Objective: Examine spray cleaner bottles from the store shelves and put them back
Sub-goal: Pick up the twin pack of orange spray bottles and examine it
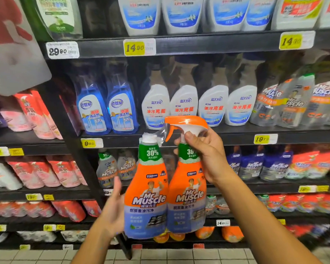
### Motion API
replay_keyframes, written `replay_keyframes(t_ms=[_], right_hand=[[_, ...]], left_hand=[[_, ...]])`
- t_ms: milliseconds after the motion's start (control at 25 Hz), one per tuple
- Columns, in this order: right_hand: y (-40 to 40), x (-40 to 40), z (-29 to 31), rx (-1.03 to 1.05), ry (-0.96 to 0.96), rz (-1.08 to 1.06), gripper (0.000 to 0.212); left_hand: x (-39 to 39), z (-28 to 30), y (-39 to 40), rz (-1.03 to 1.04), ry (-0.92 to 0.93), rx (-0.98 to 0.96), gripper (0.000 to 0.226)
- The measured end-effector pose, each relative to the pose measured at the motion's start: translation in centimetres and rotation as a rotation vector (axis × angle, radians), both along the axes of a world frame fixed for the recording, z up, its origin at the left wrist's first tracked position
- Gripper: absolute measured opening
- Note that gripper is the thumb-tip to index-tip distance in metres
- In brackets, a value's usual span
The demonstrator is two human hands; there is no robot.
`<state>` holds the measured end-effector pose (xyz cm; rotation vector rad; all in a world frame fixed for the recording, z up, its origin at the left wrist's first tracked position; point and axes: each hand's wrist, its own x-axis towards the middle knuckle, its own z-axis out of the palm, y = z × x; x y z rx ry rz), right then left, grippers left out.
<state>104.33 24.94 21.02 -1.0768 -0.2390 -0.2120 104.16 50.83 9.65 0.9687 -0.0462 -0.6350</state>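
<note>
Holding the twin pack of orange-and-blue plastic spray cleaner bottles (pixel 166 189) up at the centre of view, you are in the examining step: your right hand (pixel 204 155) is curled round the neck of the bottle with the orange-and-white trigger head (pixel 185 126), while your left hand (pixel 112 212), fingers loosely spread, cups the pack's lower side at about 8 o'clock. Judging from the labels facing you, the next move calls for turning the pack to read it, then setting it back on the dark metal shelves (pixel 198 44), keeping that neck grip firm so the pack stays upright.
</note>
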Motion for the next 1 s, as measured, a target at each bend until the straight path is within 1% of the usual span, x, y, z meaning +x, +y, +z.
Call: replay_keyframes(t_ms=[40,80,160,200,280,400,560,640,760,840,920,1000], right_hand=[[-0.6,-0.1,-1.1,-0.015,0.035,-0.048,0.047],[-1.2,-0.2,-2.4,-0.021,0.081,-0.092,0.049],[-2.2,-0.4,-5.4,-0.028,0.196,-0.167,0.05],[-2.7,-0.5,-6.9,-0.05,0.254,-0.201,0.048],[-3.7,-0.5,-9.8,-0.131,0.365,-0.231,0.046],[-5.4,0.2,-13.3,-0.202,0.484,-0.231,0.051],[-7.2,2.2,-16.0,-0.338,0.607,-0.303,0.034],[-8.0,4.1,-16.4,-0.334,0.638,-0.295,0.031],[-9.5,7.1,-16.3,-0.333,0.676,-0.313,0.032],[-10.5,8.9,-16.1,-0.371,0.652,-0.359,0.032],[-11.3,10.5,-15.7,-0.373,0.631,-0.397,0.028],[-11.9,11.7,-15.3,-0.355,0.667,-0.406,0.019]], left_hand=[[0.7,0.0,0.0,-0.086,-0.079,-0.074,0.089],[1.2,0.2,0.0,-0.233,-0.198,-0.131,0.09],[1.6,-0.5,-0.6,-0.247,-0.349,0.146,0.072],[1.6,-1.7,-1.4,-0.27,-0.386,0.255,0.061],[1.1,-4.4,-3.2,-0.201,-0.377,0.361,0.052],[1.2,-7.6,-5.9,-0.161,-0.283,0.486,0.052],[2.4,-9.8,-9.0,-0.134,-0.153,0.635,0.043],[3.7,-9.9,-10.7,-0.124,-0.127,0.672,0.045],[6.5,-9.3,-13.1,-0.152,-0.144,0.688,0.052],[8.3,-8.6,-14.5,-0.172,-0.177,0.706,0.056],[9.7,-7.6,-15.5,-0.147,-0.221,0.715,0.053],[10.7,-6.7,-16.2,-0.103,-0.257,0.721,0.052]])
